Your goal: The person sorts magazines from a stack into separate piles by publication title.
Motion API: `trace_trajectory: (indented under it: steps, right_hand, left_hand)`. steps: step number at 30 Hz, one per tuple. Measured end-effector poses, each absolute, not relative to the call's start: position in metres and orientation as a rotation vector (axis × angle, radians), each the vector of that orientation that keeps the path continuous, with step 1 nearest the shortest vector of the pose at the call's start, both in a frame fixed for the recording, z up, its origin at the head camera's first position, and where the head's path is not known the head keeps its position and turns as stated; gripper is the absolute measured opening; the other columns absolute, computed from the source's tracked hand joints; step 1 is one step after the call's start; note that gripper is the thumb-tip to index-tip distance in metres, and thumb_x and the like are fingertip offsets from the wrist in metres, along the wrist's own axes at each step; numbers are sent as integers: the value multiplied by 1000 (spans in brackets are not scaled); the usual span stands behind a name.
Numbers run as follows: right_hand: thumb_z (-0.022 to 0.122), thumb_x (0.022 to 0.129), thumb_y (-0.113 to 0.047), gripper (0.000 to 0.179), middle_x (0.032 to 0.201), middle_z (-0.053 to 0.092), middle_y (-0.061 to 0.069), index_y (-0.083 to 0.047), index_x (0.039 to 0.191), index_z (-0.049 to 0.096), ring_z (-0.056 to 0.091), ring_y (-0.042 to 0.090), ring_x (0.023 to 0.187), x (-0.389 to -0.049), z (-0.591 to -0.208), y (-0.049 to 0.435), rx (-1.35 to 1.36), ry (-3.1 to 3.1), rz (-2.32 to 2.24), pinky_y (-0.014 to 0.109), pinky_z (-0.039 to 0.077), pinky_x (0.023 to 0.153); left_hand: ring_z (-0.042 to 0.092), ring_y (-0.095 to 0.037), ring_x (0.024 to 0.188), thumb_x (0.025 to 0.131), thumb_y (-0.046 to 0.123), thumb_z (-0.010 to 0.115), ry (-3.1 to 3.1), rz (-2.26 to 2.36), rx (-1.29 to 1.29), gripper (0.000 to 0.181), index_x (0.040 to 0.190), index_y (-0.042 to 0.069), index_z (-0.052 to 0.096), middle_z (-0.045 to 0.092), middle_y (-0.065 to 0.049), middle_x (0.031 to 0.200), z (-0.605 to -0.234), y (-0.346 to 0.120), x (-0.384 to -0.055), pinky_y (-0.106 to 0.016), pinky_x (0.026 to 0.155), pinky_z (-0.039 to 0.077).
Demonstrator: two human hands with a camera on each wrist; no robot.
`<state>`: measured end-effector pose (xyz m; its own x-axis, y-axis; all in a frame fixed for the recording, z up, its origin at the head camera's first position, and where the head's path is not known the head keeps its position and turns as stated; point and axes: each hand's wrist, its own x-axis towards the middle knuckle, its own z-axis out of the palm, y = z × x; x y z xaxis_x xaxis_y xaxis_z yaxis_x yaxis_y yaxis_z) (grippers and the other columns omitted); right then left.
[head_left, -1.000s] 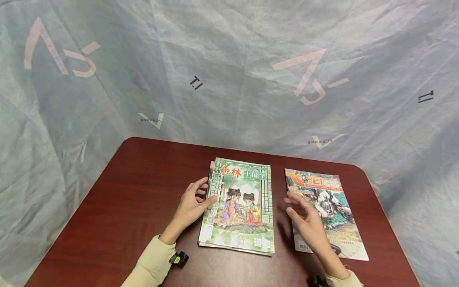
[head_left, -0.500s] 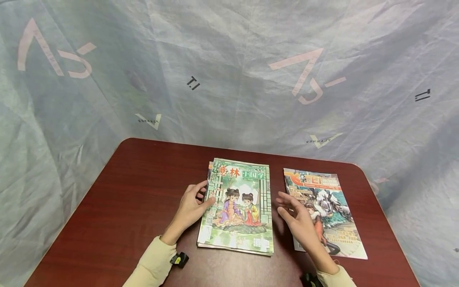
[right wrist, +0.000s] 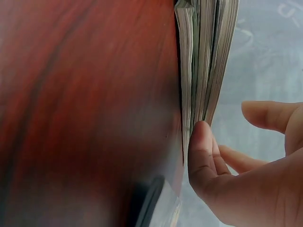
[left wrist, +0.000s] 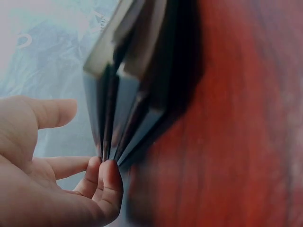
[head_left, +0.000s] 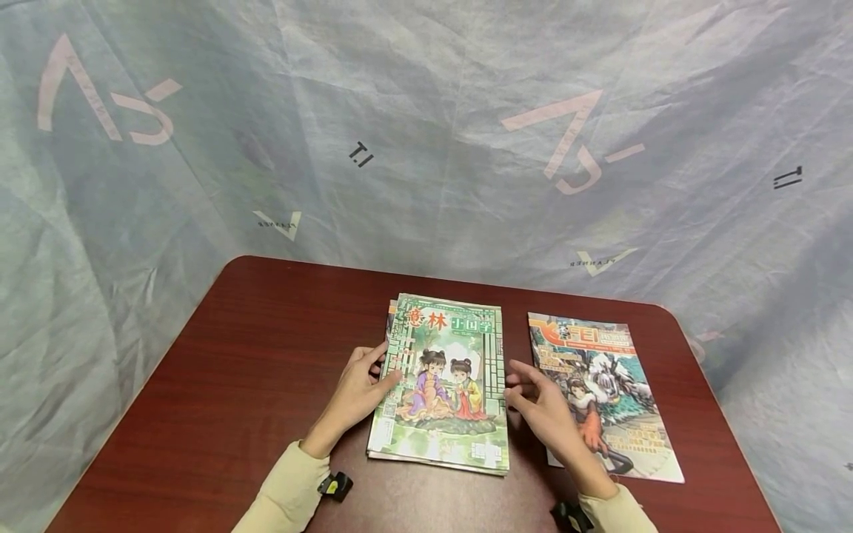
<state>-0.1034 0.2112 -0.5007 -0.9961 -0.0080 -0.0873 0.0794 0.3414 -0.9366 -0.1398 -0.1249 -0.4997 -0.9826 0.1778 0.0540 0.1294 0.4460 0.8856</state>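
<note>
A stack of several magazines (head_left: 443, 437) lies in the middle of the table, a green cover with two cartoon girls on top. My left hand (head_left: 353, 392) is at its left side. In the left wrist view, the fingertips (left wrist: 110, 177) touch the magazines' edges while the thumb stands apart from the stack. On the opposite side is my right hand (head_left: 543, 407). Its fingertips (right wrist: 201, 137) are right at the page edges in the right wrist view, and that thumb also stays off the magazines. Both hands have relaxed, slightly bent fingers.
Another magazine (head_left: 626, 414), with an orange title and a fantasy picture, lies to the right, partly under my right forearm in the head view. The dark red wooden table (head_left: 233, 385) has rounded far corners. A grey printed cloth (head_left: 426, 222) hangs behind it.
My right hand has moved left, from over the separate magazine to the stack's right edge. The left hand stays at the left edge, its fingers slightly closer in.
</note>
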Motion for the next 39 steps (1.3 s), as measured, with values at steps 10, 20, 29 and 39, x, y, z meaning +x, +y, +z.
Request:
trace_trajectory:
  steps: [10, 20, 29, 39]
  right_hand:
    - [73, 103, 2, 59, 116, 63, 18, 11, 157, 53, 63, 16, 85, -110, -505, 211, 73, 2394, -1761, 32, 60, 63]
    - [73, 102, 4, 60, 110, 62, 16, 14, 157, 51, 60, 12, 80, -110, -505, 209, 42, 2415, -1726, 30, 60, 62]
    - [74, 101, 5, 59, 112, 62, 17, 13, 155, 53, 57, 13, 84, -110, -506, 210, 67, 2486, -1674, 23, 51, 65]
    - [76, 101, 2, 56, 119, 66, 19, 10, 154, 58, 58, 13, 85, -104, -502, 210, 109, 2527, -1693, 23, 50, 65]
  left_hand:
    - [56, -25, 97, 105, 12, 77, 2706, 1576, 278, 57, 153, -13, 58, 61, -20, 122, -502, -123, -141, -32, 83, 47]
    - [62, -29, 99, 102, 11, 79, 2757, 1570, 277, 54, 149, -11, 63, 67, -20, 119, -504, -123, -142, -42, 89, 55]
    - [62, -27, 95, 99, 9, 81, 2773, 1607, 290, 46, 142, -6, 72, 69, -17, 114, -505, -124, -142, -41, 88, 54]
    - [55, -24, 90, 99, 12, 81, 2816, 1567, 312, 48, 145, 1, 73, 74, -10, 112, -501, -118, -137, -39, 83, 43]
